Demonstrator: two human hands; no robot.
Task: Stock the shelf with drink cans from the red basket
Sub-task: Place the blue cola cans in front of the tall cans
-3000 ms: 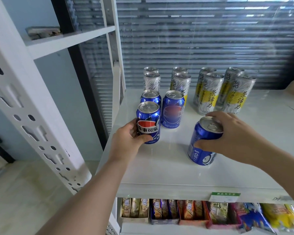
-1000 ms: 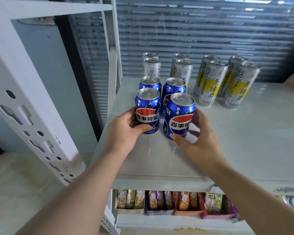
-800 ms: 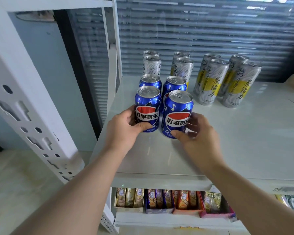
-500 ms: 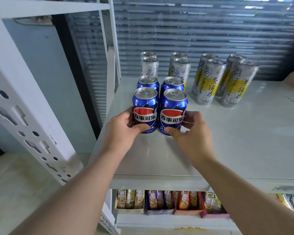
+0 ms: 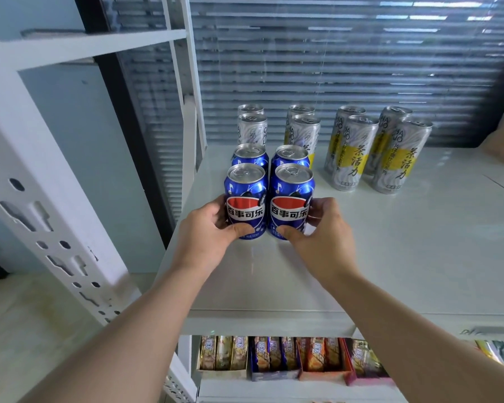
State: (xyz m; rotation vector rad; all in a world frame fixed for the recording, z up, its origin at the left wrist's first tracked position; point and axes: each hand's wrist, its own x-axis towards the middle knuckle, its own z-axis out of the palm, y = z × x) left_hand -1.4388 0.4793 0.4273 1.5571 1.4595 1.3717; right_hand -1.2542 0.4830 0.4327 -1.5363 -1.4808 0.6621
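Observation:
Two blue cola cans stand upright side by side at the front of the white shelf [image 5: 405, 251]. My left hand [image 5: 207, 231] grips the left front can [image 5: 246, 199], thumb across its lower front. My right hand [image 5: 320, 234] grips the right front can [image 5: 291, 200] the same way. Both labels face me. Two more blue cans [image 5: 249, 157] stand directly behind them. The red basket is out of view.
Behind the blue cans stand several tall silver cans [image 5: 357, 152], some with yellow labels, in rows toward the right. A white perforated upright [image 5: 38, 216] rises at the left. Snack boxes [image 5: 274, 357] fill the shelf below. Blinds close off the back.
My right hand brought its blue can from the right, stood it beside the left can and turned its label to the front. My left hand kept hold of its can.

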